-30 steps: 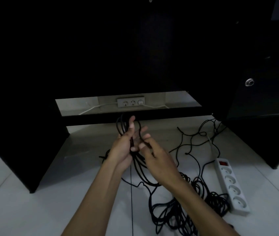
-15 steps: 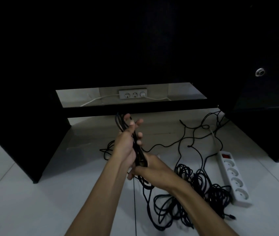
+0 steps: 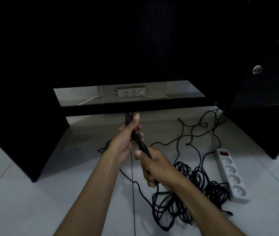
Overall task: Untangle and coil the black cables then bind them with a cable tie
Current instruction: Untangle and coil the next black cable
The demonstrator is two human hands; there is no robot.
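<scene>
Your left hand (image 3: 124,140) and right hand (image 3: 154,165) both grip one bundle of black cables (image 3: 139,142) above the white tiled floor (image 3: 33,201). Loose tangle (image 3: 186,189) beside the power strip (image 3: 230,174), right. Black desk (image 3: 24,116) hems left, right, ahead.

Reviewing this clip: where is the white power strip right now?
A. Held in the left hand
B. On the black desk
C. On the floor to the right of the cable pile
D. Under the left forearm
C: the power strip lies flat on the floor, just right of the cable pile.
</scene>
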